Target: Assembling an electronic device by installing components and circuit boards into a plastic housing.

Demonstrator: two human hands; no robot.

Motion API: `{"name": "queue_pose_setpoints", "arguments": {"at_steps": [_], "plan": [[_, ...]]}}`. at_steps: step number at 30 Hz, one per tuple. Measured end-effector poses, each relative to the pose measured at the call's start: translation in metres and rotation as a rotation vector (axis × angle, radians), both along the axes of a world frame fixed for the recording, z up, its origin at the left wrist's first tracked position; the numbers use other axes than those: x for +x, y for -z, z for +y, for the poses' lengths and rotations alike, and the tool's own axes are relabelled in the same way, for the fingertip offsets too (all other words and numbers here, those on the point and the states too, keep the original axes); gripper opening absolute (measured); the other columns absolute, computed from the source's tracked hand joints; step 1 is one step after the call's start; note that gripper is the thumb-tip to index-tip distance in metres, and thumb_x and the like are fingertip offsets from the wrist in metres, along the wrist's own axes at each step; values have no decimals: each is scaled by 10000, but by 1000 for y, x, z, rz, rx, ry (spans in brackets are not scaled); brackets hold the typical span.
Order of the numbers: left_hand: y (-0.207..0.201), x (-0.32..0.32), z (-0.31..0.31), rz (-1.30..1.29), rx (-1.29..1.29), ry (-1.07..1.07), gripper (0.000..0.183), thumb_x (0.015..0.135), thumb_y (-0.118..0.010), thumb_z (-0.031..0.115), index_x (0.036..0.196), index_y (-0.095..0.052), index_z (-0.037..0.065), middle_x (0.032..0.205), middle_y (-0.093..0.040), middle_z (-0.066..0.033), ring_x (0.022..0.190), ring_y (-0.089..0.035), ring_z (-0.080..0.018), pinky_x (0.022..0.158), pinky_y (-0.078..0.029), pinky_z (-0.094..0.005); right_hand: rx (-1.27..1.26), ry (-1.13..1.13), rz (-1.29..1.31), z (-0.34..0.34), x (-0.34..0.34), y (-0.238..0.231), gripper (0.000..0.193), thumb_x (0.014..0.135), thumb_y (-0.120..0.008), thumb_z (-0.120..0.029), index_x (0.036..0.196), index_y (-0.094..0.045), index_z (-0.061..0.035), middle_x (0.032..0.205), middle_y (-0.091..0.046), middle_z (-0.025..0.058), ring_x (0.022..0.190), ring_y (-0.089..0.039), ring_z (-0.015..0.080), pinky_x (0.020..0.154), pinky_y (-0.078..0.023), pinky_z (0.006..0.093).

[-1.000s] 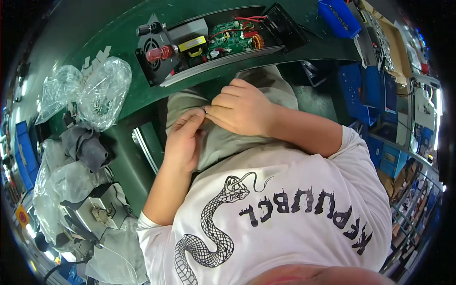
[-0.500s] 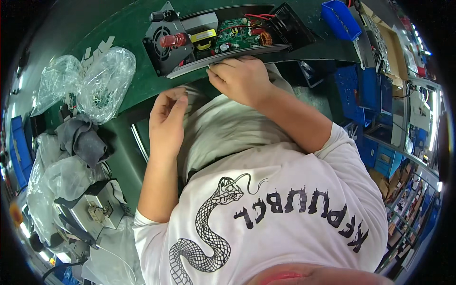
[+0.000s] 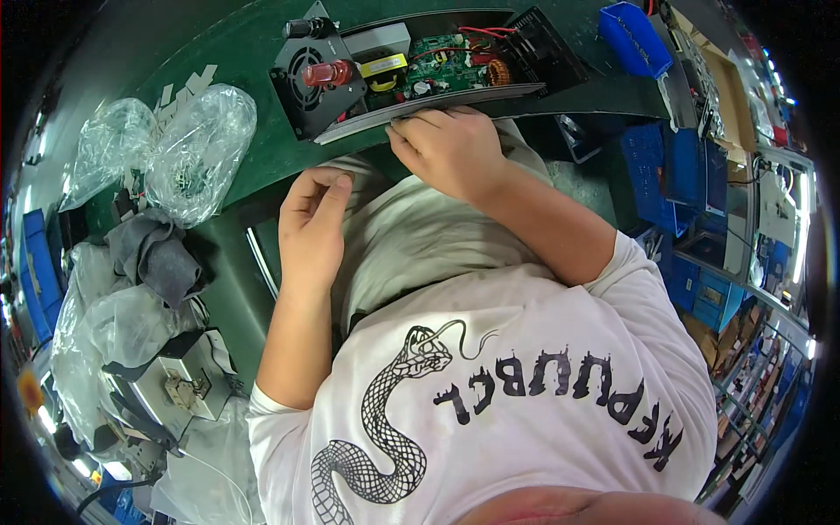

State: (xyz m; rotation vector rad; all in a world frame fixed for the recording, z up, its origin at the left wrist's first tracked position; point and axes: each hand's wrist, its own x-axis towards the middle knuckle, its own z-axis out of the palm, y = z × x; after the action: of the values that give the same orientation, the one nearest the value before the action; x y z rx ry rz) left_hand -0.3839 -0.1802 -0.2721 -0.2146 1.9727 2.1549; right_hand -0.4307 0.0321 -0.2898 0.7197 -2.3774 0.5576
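Green counter [image 3: 236,66]: 1 housing [image 3: 376,119], 2 knobs [image 3: 327,73], 1 bin [image 3: 634,39] | left hand [image 3: 313,219]: fingers curled, pinch unclear | right hand [image 3: 453,153]: fingers bent beside housing, pinch unclear

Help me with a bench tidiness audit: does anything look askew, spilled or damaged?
Nothing looks spilled or damaged. At most, the dark grey cloth lies bunched beside rumpled plastic bags at left, looking untidy; the open electronics case exposes its circuit board.

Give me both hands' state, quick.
Left hand: loosely curled, no held thing visible.
Right hand: fingers bent, by the near edge of the open electronics casing; grip cannot be told.
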Motion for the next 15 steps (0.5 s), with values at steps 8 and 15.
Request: {"name": "queue_pose_setpoints", "arguments": {"at_steps": [8,15], "plan": [[-1,3,-1,1,20,-7,50,971,-643,78,969,-656,30,920,-640,20,850,-538,-57,785,-428,-219,34,-6,-6,-1,4,-3,87,761,-788,-156,767,-710,-119,702,-641,1,570,-632,197,532,-509,305],[5,1,-5,37,-1,25,112,970,-646,169,995,-683,66,951,-690,10,865,-567,-74,771,-415,-239,3,36,-27,-3,1,-9,165,791,-782,-170,687,-660,-130,644,-620,1,507,-600,207,453,-475,320]]}}
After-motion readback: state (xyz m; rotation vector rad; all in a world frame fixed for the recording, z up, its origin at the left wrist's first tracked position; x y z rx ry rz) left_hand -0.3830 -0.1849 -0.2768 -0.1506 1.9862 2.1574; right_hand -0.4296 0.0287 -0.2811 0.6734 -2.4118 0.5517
